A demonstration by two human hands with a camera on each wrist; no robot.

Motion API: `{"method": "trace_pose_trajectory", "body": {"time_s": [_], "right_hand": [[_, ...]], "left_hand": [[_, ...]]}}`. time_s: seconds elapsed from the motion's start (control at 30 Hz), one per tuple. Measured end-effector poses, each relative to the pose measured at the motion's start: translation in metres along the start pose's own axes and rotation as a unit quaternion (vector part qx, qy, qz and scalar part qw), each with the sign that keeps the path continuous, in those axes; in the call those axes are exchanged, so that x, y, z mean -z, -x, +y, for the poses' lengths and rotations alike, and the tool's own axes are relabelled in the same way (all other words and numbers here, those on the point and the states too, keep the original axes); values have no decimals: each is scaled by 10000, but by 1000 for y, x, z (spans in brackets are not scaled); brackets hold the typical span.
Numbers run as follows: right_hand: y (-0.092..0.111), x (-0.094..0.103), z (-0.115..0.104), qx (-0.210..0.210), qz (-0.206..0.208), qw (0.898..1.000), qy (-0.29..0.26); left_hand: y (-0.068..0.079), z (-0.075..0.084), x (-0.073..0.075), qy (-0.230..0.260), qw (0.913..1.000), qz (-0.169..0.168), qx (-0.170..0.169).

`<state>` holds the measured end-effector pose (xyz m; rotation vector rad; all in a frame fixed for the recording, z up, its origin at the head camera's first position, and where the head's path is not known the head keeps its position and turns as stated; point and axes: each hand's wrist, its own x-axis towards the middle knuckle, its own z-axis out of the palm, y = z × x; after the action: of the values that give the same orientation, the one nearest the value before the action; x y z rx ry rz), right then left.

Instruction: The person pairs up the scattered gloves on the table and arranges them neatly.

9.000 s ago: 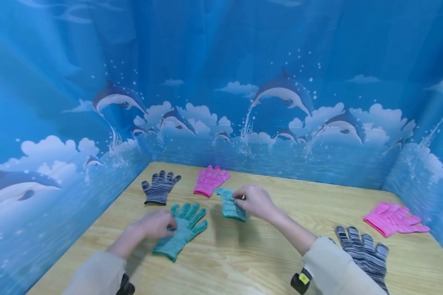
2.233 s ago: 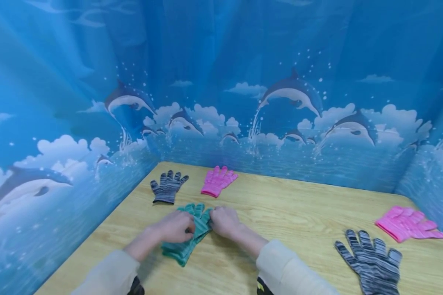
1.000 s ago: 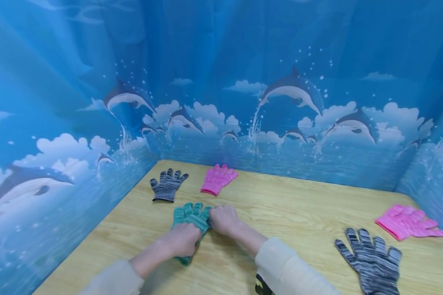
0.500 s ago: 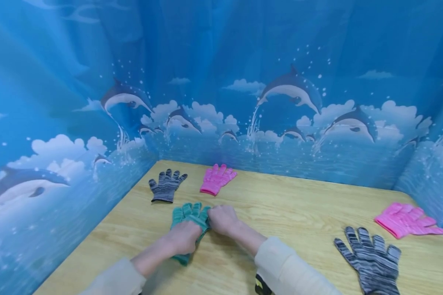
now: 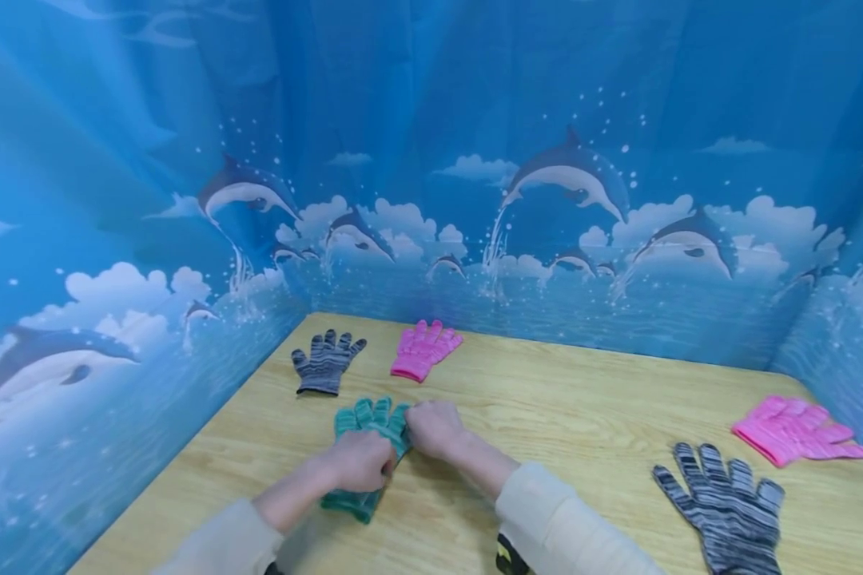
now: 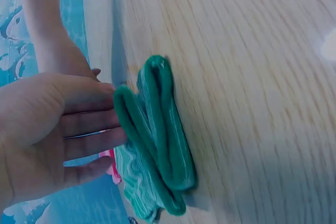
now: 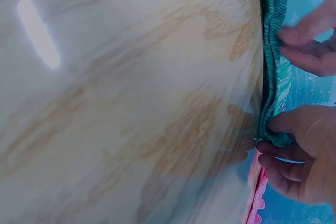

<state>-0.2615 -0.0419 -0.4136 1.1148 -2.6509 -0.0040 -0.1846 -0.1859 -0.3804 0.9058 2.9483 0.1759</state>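
Two green knit gloves [image 5: 355, 501] lie one on top of the other on the table, fingers pointing away; their two cuff openings [image 6: 176, 182] show in the left wrist view. My left hand [image 5: 359, 461] is over the upper glove, hiding its middle. In the left wrist view the fingers of that left hand [image 6: 79, 124] are nearly straight and lie against the glove. At the right edge of the stack, my right hand [image 5: 435, 430] pinches the green fabric; the right wrist view shows thumb and fingers of this right hand [image 7: 307, 150] closed on it.
Behind the stack lie a grey striped glove [image 5: 325, 363] and a pink glove [image 5: 424, 351]. To the right are another pink glove [image 5: 798, 431] and another grey striped glove [image 5: 729, 507]. A blue dolphin-print curtain [image 5: 431, 160] surrounds the wooden table [image 5: 546, 399].
Earlier my right hand carried one green glove beside the other; now they are stacked. Over the last half second my left hand has slid slightly toward the cuffs. My right hand has stayed put.
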Motion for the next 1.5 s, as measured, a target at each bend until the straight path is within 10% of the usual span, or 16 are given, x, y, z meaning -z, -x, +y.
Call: {"method": "trace_pose_trajectory", "body": {"time_s": [0.17, 0.47, 0.8, 1.2, 1.5], "right_hand": [[-1, 1, 1, 9, -44, 10000, 24], [0, 2, 6, -225, 54, 9975, -671], [-7, 3, 10, -237, 108, 9783, -2058], [-5, -8, 13, -20, -16, 9880, -1543], [-7, 3, 19, -646, -700, 9412, -3240]], "left_hand": [[-2, -9, 1, -439, 9978, 489, 14], [6, -32, -15, -1618, 9808, 544, -942], [8, -34, -19, -1667, 9795, 572, -973], [7, -30, -17, -1600, 9833, 305, -811], [4, -31, -18, -1607, 9831, 298, -823]]}}
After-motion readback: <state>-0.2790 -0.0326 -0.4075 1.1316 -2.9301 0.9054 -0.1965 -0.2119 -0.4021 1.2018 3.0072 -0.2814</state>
